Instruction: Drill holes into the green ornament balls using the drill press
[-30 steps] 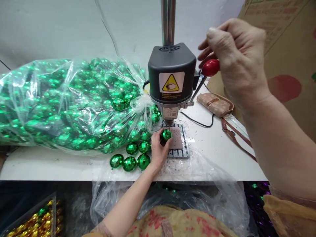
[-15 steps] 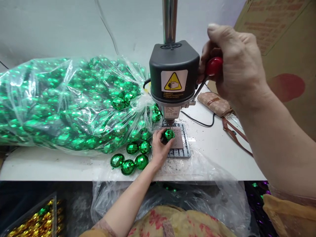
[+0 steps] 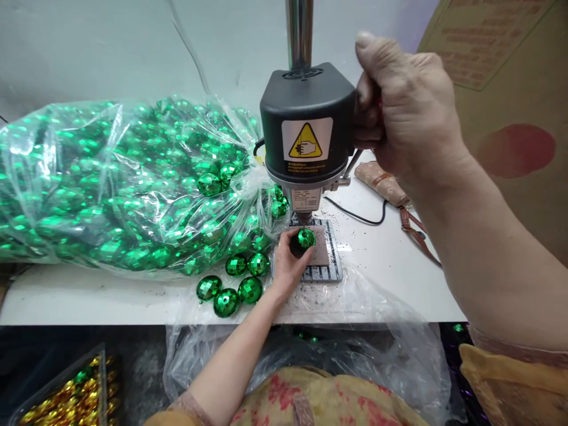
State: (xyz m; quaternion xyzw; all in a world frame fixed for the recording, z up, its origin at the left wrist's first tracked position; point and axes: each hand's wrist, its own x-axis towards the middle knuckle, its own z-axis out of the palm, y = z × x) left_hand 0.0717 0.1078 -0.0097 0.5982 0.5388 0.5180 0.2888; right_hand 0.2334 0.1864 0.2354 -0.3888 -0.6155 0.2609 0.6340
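My left hand (image 3: pixel 288 254) is closed around a shiny green faceted ball (image 3: pixel 306 238), held on the base plate (image 3: pixel 326 273) of a small drill press (image 3: pixel 307 112), right under its chuck (image 3: pixel 303 216). Whether the bit touches the ball is too small to tell. Up at the right, my right hand (image 3: pixel 403 100) is wrapped round the press's feed lever (image 3: pixel 355 161), its red knob hidden by my fingers. Several more green balls (image 3: pixel 226 302) lie on the white table just left of my left wrist.
A big clear plastic bag (image 3: pixel 110 195) full of green balls fills the table's left. A brown patterned pouch (image 3: pixel 379 183) and black cord lie right of the press, before a cardboard box (image 3: pixel 510 106). Gold balls (image 3: pixel 71 396) sit in a container at lower left.
My right hand has shifted slightly up and left, and the red knob is now covered. The left hand still holds the ball, whose top shows more. The view has shifted a little.
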